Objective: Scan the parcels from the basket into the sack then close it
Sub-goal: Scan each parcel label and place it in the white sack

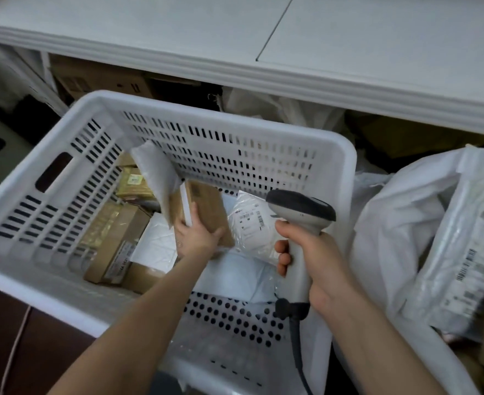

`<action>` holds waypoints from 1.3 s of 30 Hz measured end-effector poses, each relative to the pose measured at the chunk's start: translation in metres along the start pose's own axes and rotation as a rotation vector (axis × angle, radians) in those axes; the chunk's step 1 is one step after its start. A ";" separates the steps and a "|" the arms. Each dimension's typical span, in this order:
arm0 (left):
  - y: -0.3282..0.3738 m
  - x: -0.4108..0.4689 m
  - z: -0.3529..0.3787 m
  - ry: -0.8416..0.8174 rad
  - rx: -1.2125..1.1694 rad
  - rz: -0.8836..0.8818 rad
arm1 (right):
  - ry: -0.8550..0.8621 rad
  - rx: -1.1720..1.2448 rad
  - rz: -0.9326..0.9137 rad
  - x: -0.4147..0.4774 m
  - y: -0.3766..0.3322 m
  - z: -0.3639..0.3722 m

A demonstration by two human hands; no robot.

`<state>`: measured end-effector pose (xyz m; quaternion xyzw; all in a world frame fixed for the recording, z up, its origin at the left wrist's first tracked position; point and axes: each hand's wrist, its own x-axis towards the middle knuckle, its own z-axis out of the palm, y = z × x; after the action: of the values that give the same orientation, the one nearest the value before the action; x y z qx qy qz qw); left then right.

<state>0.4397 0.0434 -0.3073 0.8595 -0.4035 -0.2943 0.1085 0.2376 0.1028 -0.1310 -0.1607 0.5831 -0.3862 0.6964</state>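
Left hand (199, 235) gripping brown parcel (206, 206); right hand (312, 260) around scanner (303, 215).

Cool, flat light falls from overhead, brightest on the white surface (149, 21), with no hard glare. Underneath it everything drops into deep shadow, and the lower left corner is dark too. The basket (206, 115) is evenly lit inside. The parcel (203, 201) gripped by the left hand (198, 235) smears with motion blur. The scanner (300, 209) in the right hand (320, 269) looks sharpest. The sack (392, 223) is soft. The wide lens bows the surface's front edge.
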 end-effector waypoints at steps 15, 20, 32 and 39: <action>-0.009 0.012 0.005 -0.161 -0.481 -0.172 | -0.030 -0.014 0.044 -0.005 0.011 0.001; -0.003 0.011 -0.013 -0.177 -0.458 -0.192 | -0.035 -0.005 0.034 -0.011 0.005 -0.004; 0.068 -0.141 -0.175 -0.264 -0.353 0.662 | 0.027 0.277 -0.223 -0.140 -0.047 -0.071; 0.094 -0.271 -0.174 0.137 0.013 1.452 | -0.123 0.382 -0.167 -0.219 -0.059 -0.147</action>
<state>0.3478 0.1783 -0.0141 0.3923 -0.8660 -0.0915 0.2963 0.0748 0.2565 0.0201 -0.0967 0.4404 -0.5355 0.7141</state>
